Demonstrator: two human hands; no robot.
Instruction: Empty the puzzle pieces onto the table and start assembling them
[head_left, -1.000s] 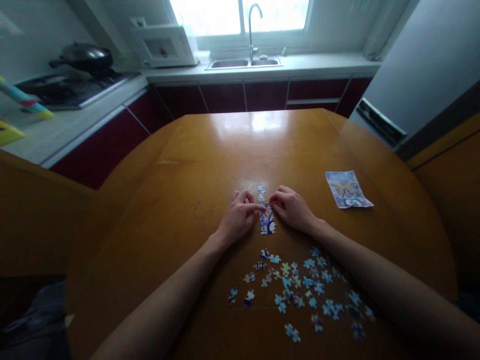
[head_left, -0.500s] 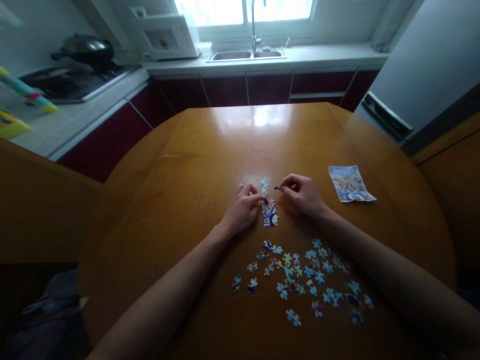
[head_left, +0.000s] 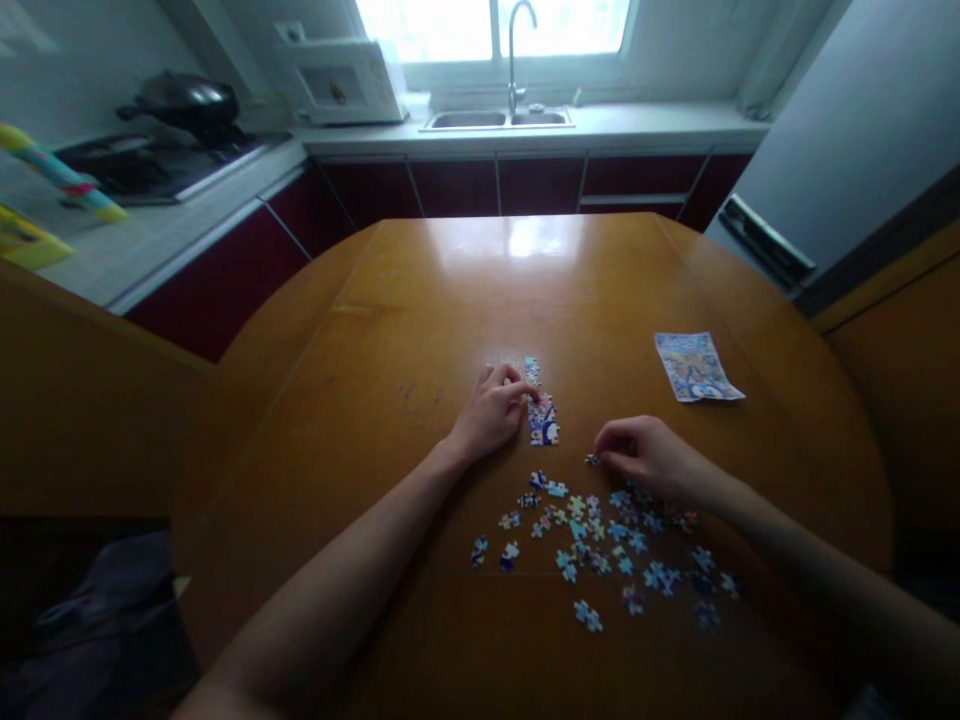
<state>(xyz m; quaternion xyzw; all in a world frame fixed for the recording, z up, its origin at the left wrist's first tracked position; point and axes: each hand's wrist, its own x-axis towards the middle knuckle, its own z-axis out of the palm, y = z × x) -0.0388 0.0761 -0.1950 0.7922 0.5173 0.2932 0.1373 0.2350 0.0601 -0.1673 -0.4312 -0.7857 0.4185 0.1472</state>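
My left hand (head_left: 491, 412) rests on the table beside a narrow strip of joined jigsaw pieces (head_left: 543, 426). Its index finger reaches out onto the strip, while the other fingers are loosely bent and grip nothing. A further small joined section (head_left: 532, 370) lies at the far end, just beyond that fingertip. Between thumb and fingertips, my right hand (head_left: 646, 455) pinches a single puzzle piece (head_left: 592, 459), right of the strip and low over the table. Many loose puzzle pieces (head_left: 577, 531) lie scattered nearer to me, some partly behind the right hand.
A creased paper with a cartoon picture (head_left: 697, 366) lies to the right on the wooden table (head_left: 450, 290). Beyond the table are a counter with a sink (head_left: 469, 120), a white microwave (head_left: 349, 85), and a stove with a pan (head_left: 187, 100) at left.
My right hand has come back toward me and slightly right, away from the strip, with the puzzle piece still pinched. My left hand stays at the strip.
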